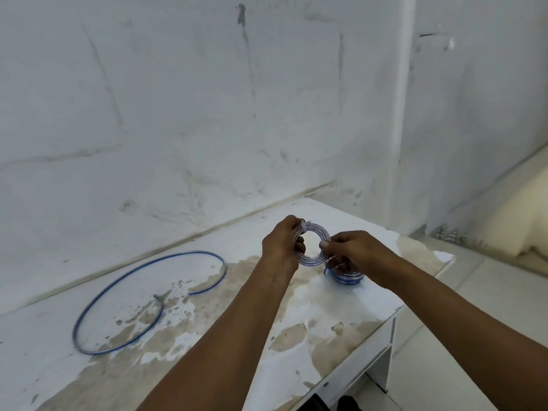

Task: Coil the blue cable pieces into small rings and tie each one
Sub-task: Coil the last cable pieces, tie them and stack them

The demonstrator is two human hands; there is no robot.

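A small coiled ring of blue cable (312,260) is held up above the white table (311,304). My left hand (280,243) grips its left side, fingers curled round the turns near a white tie at the top. At the ring's right side, my right hand (354,252) pinches the turns between thumb and fingers. Below my right hand a second coiled blue ring (345,277) lies on the table, partly hidden by that hand. One long uncoiled blue cable piece (118,295) lies in a wide loop on the table's left.
The table top is white with worn brown patches. A stained white wall (207,114) runs close behind it. Its right edge drops to a tiled floor (489,292), and a dark object shows under the front edge.
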